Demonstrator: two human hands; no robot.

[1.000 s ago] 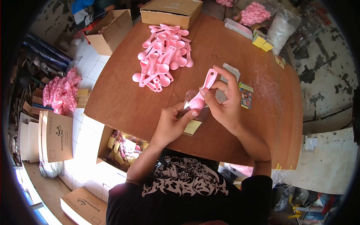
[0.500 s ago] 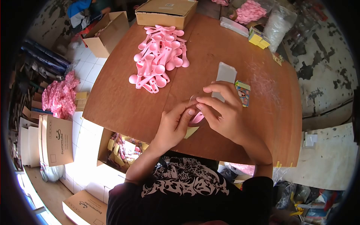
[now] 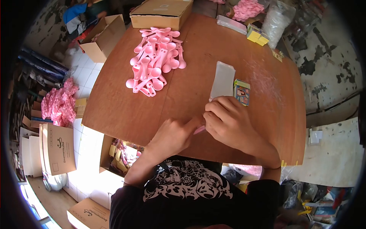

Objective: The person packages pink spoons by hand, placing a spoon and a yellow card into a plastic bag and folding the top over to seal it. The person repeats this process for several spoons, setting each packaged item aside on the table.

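Observation:
My left hand (image 3: 173, 133) and my right hand (image 3: 230, 121) meet over the near part of the table, fingers closed and fingertips together. Between and below them shows a sliver of a pink spoon (image 3: 199, 130), mostly covered by the fingers. Just beyond my right hand lies a stack of clear plastic sleeves (image 3: 223, 81). Beside it is a small stack of printed cards (image 3: 242, 92) with yellow edges. Farther off to the left, a heap of pink spoons (image 3: 156, 61) is spread on the table.
A closed cardboard box (image 3: 161, 14) stands at the table's far edge. Yellow card packs (image 3: 257, 35) and a bag of clear plastic (image 3: 276, 23) sit at the far right. Thin plastic strips (image 3: 265, 82) litter the right side. An open carton (image 3: 108, 154) stands below the left edge.
My right hand's raised fingers have curled down and closed in against the left hand. The pink spoon and a yellow card below it, visible before, are now largely or wholly hidden.

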